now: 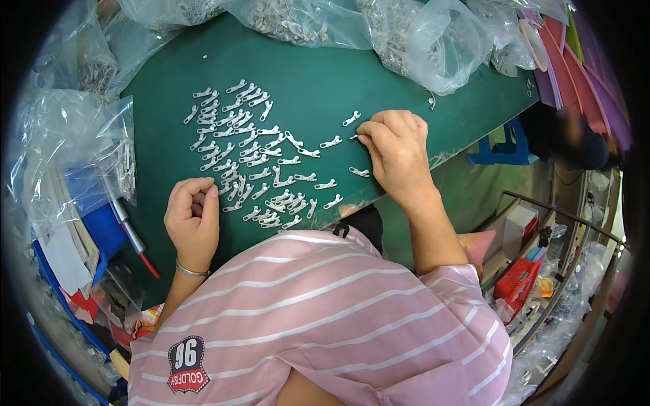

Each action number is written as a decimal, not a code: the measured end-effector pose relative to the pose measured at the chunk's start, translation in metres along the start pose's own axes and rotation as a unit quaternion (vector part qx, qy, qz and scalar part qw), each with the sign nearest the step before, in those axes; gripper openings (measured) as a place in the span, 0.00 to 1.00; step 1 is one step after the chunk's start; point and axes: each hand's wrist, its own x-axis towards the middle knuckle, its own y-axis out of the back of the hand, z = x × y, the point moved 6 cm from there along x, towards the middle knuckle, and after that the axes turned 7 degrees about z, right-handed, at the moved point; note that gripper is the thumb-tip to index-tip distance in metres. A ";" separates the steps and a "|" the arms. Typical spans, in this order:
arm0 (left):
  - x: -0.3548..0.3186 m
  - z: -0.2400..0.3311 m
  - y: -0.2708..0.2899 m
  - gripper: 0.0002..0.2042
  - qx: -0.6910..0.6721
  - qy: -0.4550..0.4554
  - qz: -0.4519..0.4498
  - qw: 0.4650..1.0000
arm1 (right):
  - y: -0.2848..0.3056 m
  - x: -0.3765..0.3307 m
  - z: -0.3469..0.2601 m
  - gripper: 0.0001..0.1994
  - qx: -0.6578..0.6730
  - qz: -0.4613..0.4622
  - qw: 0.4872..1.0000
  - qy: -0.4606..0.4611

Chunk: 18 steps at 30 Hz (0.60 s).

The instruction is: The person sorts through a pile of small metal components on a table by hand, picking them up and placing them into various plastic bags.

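Many small silvery metal pieces (254, 145), which look like zipper sliders with pull tabs, lie spread on the green tabletop (298, 74). My right hand (396, 145) is closed in a pinch at the right side of the spread. A pale tip of one small zipper slider (353, 137) sticks out between thumb and forefinger. Single pieces lie close around this hand, one zipper slider (359, 172) just below it. At the lower left of the spread rests my left hand (193, 216), fingers curled in; whatever they may hold is hidden.
Clear plastic bags (291, 24) full of small metal parts line the far edge. Another clear bag (74, 142) and a blue bin (95, 216) with papers and a pen (139, 243) are at left. A blue stool (504, 145) stands beyond the table's right edge.
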 end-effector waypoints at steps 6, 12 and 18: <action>0.000 0.000 -0.001 0.04 -0.004 -0.013 0.011 1.000 | 0.003 0.003 0.001 0.07 0.022 0.039 0.999 -0.004; 0.001 0.002 -0.001 0.04 -0.005 -0.019 0.017 1.000 | 0.014 0.002 0.010 0.07 0.001 0.076 0.997 -0.036; 0.000 0.000 -0.002 0.04 -0.014 0.002 0.002 1.000 | 0.012 -0.003 0.007 0.07 0.012 0.063 0.997 -0.040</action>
